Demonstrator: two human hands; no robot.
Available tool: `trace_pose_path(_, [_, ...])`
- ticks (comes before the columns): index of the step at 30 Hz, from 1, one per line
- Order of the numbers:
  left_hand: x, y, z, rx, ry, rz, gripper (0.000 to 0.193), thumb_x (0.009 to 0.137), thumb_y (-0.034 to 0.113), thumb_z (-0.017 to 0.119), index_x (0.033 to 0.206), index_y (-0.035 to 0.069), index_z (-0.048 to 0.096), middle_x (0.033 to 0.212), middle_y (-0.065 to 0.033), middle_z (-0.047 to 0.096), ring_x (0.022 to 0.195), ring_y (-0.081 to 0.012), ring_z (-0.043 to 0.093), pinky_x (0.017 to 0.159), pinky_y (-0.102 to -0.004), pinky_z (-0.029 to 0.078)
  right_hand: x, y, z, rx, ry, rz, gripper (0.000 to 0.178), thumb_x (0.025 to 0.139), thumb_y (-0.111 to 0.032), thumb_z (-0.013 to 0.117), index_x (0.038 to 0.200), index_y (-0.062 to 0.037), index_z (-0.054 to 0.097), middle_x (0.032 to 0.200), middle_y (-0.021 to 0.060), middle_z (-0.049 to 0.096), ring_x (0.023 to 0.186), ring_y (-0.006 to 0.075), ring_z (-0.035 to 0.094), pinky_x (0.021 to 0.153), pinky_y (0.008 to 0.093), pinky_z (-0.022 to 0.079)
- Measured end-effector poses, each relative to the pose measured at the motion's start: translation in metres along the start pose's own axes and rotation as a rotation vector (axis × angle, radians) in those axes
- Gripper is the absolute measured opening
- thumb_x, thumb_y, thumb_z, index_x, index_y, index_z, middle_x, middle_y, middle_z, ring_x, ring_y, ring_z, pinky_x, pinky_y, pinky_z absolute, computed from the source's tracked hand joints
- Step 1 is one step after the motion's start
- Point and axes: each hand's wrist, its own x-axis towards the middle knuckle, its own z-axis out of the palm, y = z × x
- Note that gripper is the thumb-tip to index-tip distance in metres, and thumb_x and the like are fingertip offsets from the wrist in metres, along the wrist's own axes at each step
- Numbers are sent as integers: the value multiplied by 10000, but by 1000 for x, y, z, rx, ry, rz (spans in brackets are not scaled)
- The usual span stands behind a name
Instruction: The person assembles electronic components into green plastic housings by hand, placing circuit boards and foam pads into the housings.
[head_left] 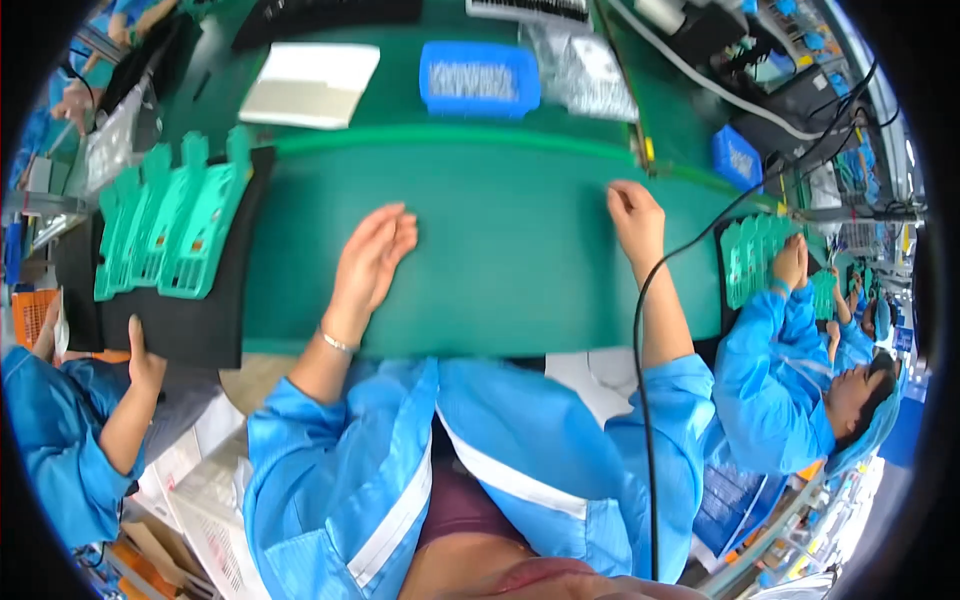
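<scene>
Over the green work surface (500, 265), my left hand (372, 258) hovers left of centre, its fingers curled in and held close together. My right hand (637, 222) is raised at the right side, thumb and fingers pinched. Whatever either hand may hold is hidden or too small to make out. Ahead of them lies a blue tray (430, 92) of small, blurred pieces. To its right is a clear plastic bag (580, 70), and to its left a white and beige sheet (310, 85).
At left, green slotted fixtures (175, 225) stand on a black board (215, 325), where a co-worker's hand (147, 362) touches the edge. A black cable (641, 400) hangs in front of my right forearm. Another co-worker (790, 370) works at right beside more green fixtures (750, 255).
</scene>
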Motion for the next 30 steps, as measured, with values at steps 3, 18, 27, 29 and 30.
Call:
trace_pose_path(3, [-26,-8,20,13,-8,-61,262,919,100,484,1159,-2,512,969,-95,612,794,-118,607,699,-218,514,-28,-18,9,-53,-130,-132,85,790,-112,607,820,-34,624,813,87,622,703,233,605,627,312,496])
trace_pose_path(18, [-112,45,6,100,186,54,256,961,264,422,910,45,543,546,77,247,428,-19,209,373,-186,178,-50,-25,7,-379,-216,84,210,749,-188,655,901,-45,628,765,90,640,702,222,622,644,322,496])
trace_pose_path(27, [-125,194,-115,735,822,411,232,934,207,472,1036,26,577,515,97,252,408,4,201,366,-186,136,-45,3,6,-273,-146,-313,104,809,-137,590,842,-42,618,821,119,620,745,301,602,648,376,494])
trace_pose_path(29, [-119,227,-164,1308,893,283,267,911,195,467,1129,109,595,724,2,578,523,-55,457,461,-201,370,-45,3,0,-308,-106,-351,103,815,-144,591,832,-45,614,810,116,618,726,298,601,626,369,493])
trace_pose_path(30, [-124,244,-222,1749,853,434,289,893,228,481,1132,122,604,986,-48,642,767,-144,587,705,-260,467,-44,2,2,-307,-93,-380,103,816,-147,594,825,-46,611,804,113,618,712,295,601,612,367,493])
